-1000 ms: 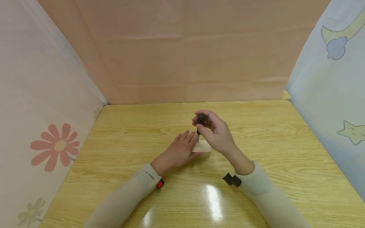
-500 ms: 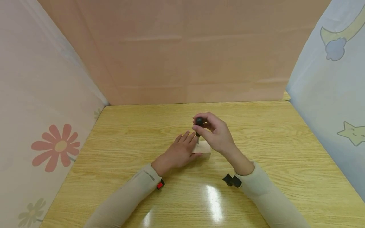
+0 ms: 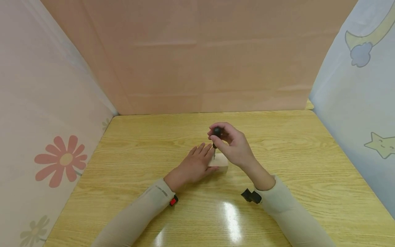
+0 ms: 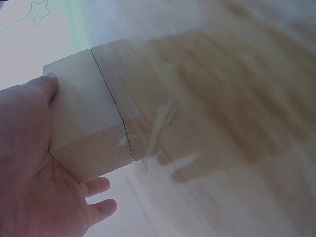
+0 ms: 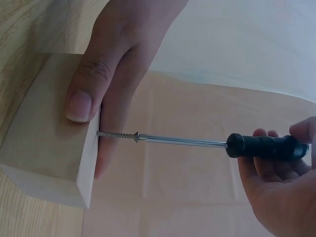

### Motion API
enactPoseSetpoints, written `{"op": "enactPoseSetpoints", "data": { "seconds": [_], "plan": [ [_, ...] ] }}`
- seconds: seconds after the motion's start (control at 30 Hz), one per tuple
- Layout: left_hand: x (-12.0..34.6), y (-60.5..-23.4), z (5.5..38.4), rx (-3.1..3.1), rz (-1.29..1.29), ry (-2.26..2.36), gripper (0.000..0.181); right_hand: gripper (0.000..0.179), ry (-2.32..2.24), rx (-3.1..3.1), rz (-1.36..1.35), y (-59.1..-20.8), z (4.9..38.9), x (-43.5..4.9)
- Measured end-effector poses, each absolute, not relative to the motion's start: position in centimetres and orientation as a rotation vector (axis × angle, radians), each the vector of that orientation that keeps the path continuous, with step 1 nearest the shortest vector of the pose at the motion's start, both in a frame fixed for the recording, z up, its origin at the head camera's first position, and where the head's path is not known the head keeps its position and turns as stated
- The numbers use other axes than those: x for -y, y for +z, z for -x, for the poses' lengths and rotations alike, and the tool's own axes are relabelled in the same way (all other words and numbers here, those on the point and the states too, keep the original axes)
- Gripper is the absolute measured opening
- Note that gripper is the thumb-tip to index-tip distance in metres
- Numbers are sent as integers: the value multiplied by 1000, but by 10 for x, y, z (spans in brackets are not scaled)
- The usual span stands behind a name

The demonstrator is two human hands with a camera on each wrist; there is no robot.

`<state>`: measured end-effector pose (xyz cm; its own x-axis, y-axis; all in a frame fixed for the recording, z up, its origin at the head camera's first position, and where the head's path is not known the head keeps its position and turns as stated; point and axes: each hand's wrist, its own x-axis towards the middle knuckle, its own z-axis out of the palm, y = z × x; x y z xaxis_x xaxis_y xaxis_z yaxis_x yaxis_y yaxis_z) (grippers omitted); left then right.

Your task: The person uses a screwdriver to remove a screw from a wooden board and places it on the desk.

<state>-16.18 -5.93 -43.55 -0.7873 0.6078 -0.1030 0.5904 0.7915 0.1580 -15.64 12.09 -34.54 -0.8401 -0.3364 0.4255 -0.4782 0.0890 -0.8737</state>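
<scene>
A pale wooden block lies on the table, held by my left hand. The thumb lies along the block's near side, with the other fingers stretched out past its left side. From above, my right hand grips the black handle of a screwdriver between thumb and fingers. In the right wrist view, the steel shaft meets the head of a screw, whose tip is at the block's top face. Most of the screw's thread shows outside the wood. The left wrist view shows the block against the palm.
The wood-grain table reaches back to a plain peach-coloured sheet. Printed sheets with flowers and a star hang at the left and right sides.
My right hand has dropped slightly with the screwdriver, and its fingers have shifted a little about the handle. The left hand and the block stay in place.
</scene>
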Motion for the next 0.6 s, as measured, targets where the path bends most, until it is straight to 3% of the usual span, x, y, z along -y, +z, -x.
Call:
{"op": "enactPoseSetpoints", "data": {
  "seconds": [0.4, 0.6],
  "plan": [
    [60, -439, 163, -2844, -976, 182, 82, 22, 1859, 2233, -902, -345, 157, -122],
    [60, -438, 163, -2842, -969, 190, 84, 28, 1767, 2272, -883, -343, 158, -122]
  ]
}}
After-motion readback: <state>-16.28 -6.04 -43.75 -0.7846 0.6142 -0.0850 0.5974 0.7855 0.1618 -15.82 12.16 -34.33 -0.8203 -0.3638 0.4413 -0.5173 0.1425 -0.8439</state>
